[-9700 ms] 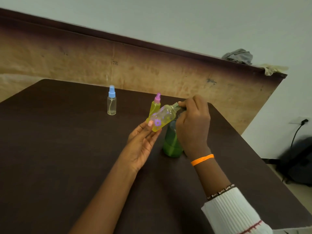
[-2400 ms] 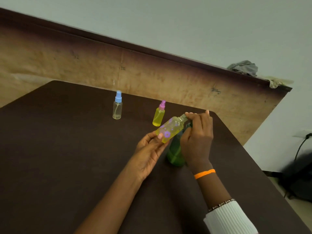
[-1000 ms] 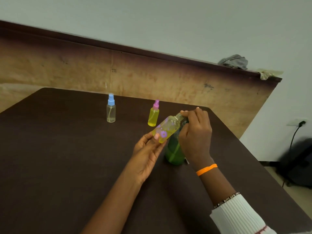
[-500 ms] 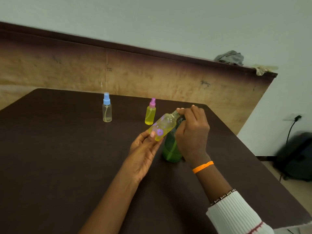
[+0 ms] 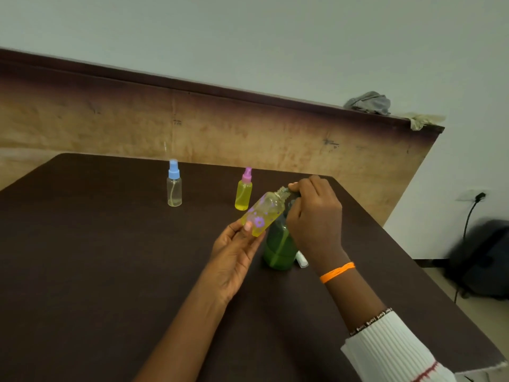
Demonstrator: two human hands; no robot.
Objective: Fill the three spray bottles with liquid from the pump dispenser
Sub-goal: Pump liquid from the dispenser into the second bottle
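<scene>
A: What is held at the centre of the frame?

B: A transparent yellow plastic bottle with purple flower prints [image 5: 263, 213] is gripped near its base by the left hand [image 5: 237, 253], thumb curled across it; it is tilted, its open neck pointed to the upper right.

A: And the right hand [image 5: 314, 219]?

B: It is curled over the top of the green pump dispenser bottle [image 5: 278, 248], which is stood on the dark brown table [image 5: 96, 257] just right of centre; the nozzle is met by the tilted bottle's neck; the pump head is mostly hidden.

A: Where are the other 2 bottles seen?

B: Both are stood upright above centre; the clear spray bottle with a blue cap [image 5: 174, 183] is placed to the left; the small yellow spray bottle with a pink cap [image 5: 243, 190] is placed just beyond the held one.
</scene>
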